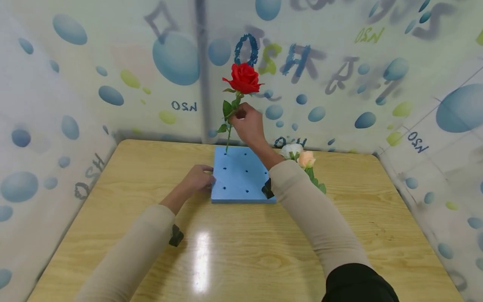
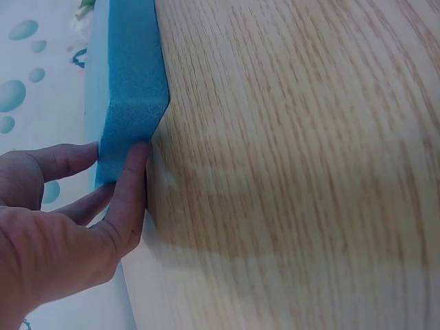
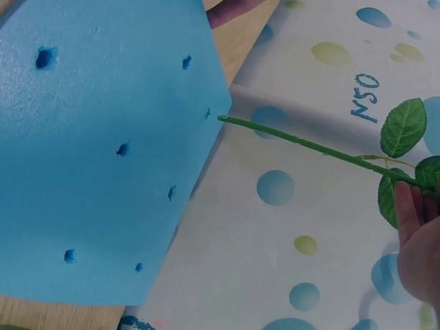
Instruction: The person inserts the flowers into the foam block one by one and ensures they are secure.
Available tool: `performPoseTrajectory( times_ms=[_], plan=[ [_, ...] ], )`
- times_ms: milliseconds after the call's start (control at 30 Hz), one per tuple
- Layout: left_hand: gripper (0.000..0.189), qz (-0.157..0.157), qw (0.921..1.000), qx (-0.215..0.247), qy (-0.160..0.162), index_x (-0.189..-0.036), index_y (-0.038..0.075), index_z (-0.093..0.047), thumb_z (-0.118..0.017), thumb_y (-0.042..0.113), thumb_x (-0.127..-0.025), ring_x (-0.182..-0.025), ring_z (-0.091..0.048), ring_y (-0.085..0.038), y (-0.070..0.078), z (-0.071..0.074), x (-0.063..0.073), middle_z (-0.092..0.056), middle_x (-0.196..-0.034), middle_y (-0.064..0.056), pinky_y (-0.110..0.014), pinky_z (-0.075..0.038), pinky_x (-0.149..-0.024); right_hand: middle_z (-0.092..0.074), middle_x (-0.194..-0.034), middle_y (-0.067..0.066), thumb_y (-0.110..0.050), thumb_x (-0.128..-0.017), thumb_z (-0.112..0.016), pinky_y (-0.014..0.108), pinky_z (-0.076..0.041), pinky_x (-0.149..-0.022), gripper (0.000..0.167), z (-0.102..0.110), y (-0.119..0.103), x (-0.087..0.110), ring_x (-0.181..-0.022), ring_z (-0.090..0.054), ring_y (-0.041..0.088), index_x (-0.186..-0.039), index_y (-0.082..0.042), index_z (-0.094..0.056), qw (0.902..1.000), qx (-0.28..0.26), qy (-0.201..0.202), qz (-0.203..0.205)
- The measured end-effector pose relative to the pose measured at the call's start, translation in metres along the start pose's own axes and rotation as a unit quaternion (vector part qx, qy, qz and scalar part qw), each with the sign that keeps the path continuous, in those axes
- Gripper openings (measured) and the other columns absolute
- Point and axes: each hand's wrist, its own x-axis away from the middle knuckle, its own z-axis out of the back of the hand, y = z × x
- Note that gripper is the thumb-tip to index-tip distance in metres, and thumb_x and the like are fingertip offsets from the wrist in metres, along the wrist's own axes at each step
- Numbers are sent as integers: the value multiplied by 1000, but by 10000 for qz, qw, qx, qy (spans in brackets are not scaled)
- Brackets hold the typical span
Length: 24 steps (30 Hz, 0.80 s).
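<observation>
A red artificial rose (image 1: pixel 245 78) stands nearly upright, its leafy green stem (image 3: pixel 302 142) pinched between the thumb and fingers of my right hand (image 1: pixel 249 123). The stem's bottom tip is close to a far-left hole of the blue foam block (image 1: pixel 235 180), overlapping the block's edge in the right wrist view. Several dark holes dot the block's top as it lies flat on the table. My left hand (image 1: pixel 198 178) touches the block's left side with thumb and fairly straight fingers (image 2: pixel 129 196), close to the tabletop. The flower head is out of the right wrist view.
A white flower (image 1: pixel 291 150) and a peach flower (image 1: pixel 306 159) with green leaves lie right of the block, partly behind my right forearm. The wooden table (image 1: pixel 241 247) meets a patterned backdrop (image 1: pixel 132 84) behind the block and at both sides.
</observation>
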Motion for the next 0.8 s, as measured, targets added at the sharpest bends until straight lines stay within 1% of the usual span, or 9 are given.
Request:
performPoseTrajectory(
  times_ms=[133, 433, 567, 667, 800],
  plan=[
    [56, -11, 10000, -14, -8, -146, 0, -38, -55, 4, -93, -109, -62, -32, 1, -1, -1, -57, -126, -24, -38, -58, -87, -69, -93, 6, -18, -92, -61, 29, -55, -78, 14, -4, 2, -1, -89, -62, 19, -99, -6, -63, 10000, 6, -16, 54],
    [56, -26, 10000, 70, -15, -146, -2, -37, -54, 4, -93, -108, -63, -32, 0, 1, 0, -55, -128, -25, -39, -58, -88, -69, -90, 6, -16, -90, -63, 27, -53, -74, 12, -15, 2, -2, -84, -62, 17, -97, -6, -65, 9997, 182, -167, -18],
    [55, -94, 10000, 34, 6, -145, -3, -38, -54, 4, -93, -107, -63, -31, -2, 2, -1, -55, -129, -26, -40, -58, -88, -69, -88, 6, -16, -91, -62, 27, -53, -73, 11, -19, 2, 0, -82, -61, 17, -95, -7, -65, 9994, 222, -250, 115],
    [54, -58, 10000, 22, 33, -145, -2, -39, -55, 5, -93, -104, -64, -30, -2, 2, -2, -56, -127, -25, -39, -59, -86, -68, -87, 6, -15, -91, -61, 27, -52, -70, 9, -22, 4, 1, -79, -61, 17, -93, -7, -64, 9991, 199, -324, 207],
    [55, -15, 10000, 62, 6, -145, 0, -39, -55, 5, -93, -104, -64, -29, -3, 0, -3, -57, -126, -24, -39, -59, -85, -68, -86, 7, -15, -91, -60, 29, -51, -69, 8, -24, 5, 1, -79, -61, 18, -92, -7, -63, 9989, 168, -360, 231]
  ],
)
